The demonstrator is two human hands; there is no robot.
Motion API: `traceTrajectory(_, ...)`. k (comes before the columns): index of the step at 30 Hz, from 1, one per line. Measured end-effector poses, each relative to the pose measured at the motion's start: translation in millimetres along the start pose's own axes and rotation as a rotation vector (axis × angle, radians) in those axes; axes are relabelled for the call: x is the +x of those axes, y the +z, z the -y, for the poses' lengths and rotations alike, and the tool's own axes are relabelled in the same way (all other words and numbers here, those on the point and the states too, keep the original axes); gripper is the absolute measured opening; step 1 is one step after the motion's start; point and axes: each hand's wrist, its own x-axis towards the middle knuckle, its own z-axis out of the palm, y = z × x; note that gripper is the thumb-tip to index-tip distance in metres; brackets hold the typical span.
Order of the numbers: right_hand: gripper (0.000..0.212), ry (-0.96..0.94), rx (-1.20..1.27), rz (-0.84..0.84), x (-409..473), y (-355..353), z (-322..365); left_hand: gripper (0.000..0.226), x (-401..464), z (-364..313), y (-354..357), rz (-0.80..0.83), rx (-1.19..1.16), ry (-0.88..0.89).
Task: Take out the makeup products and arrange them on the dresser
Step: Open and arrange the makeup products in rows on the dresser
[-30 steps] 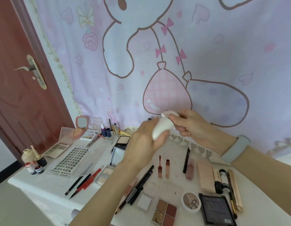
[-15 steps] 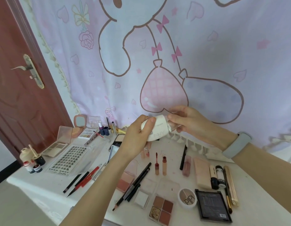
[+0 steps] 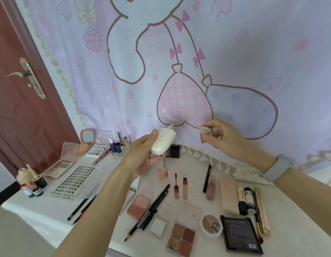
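Cap now off: half a second ago both hands met on the smooth white plastic squeeze bottle point(image 3: 163, 140), now the right hand point(image 3: 219, 138) has drawn away to the right, pinching the clear plastic cap point(image 3: 205, 131). Left hand point(image 3: 145, 154) grips the bottle's lower body, held above the white dresser top point(image 3: 194, 165). Bottle tilted, small nozzle bare, pointing up.
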Motion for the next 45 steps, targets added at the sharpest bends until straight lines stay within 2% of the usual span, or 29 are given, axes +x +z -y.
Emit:
traceTrajectory(4,0.008,0.133,0.006,-0.009,2,10,-27,0.030,16,-1,3,0.034,0.002,-0.081)
traceTrajectory(6,0.011,0.192,-0.034,-0.011,3,16,-39,0.031,28,-2,6,0.030,0.168,-0.091)
traceTrajectory(9,0.023,0.276,-0.063,0.021,6,26,-58,0.032,50,-4,12,0.018,0.557,-0.070)
traceTrajectory(14,0.021,0.391,-0.049,0.067,13,44,-86,0.026,86,0,26,0.112,0.896,-0.076)
traceTrajectory(18,0.019,0.399,-0.109,0.118,19,60,-100,0.018,113,11,32,0.195,1.012,-0.168)
traceTrajectory(21,0.017,0.401,-0.258,0.202,23,68,-106,0.019,125,23,36,0.246,1.103,-0.234)
traceTrajectory(24,0.023,0.428,-0.382,0.259,26,70,-111,0.023,132,32,40,0.298,1.200,-0.283)
traceTrajectory(27,0.030,0.404,-0.444,0.241,27,71,-110,0.024,135,38,42,0.330,1.257,-0.311)
traceTrajectory(30,0.038,0.334,-0.496,0.212,24,72,-105,0.030,136,42,45,0.331,1.320,-0.279)
traceTrajectory(34,0.033,0.280,-0.526,0.178,20,74,-106,0.032,134,47,46,0.328,1.367,-0.252)
traceTrajectory(38,0.023,0.277,-0.479,0.153,18,76,-108,0.032,128,53,48,0.292,1.604,-0.161)
traceTrajectory(42,0.024,0.251,-0.454,0.178,15,75,-110,0.035,119,56,48,0.229,1.787,-0.029)
traceTrajectory(45,0.015,0.217,-0.410,0.227,12,72,-112,0.026,114,54,45,0.284,1.819,-0.001)
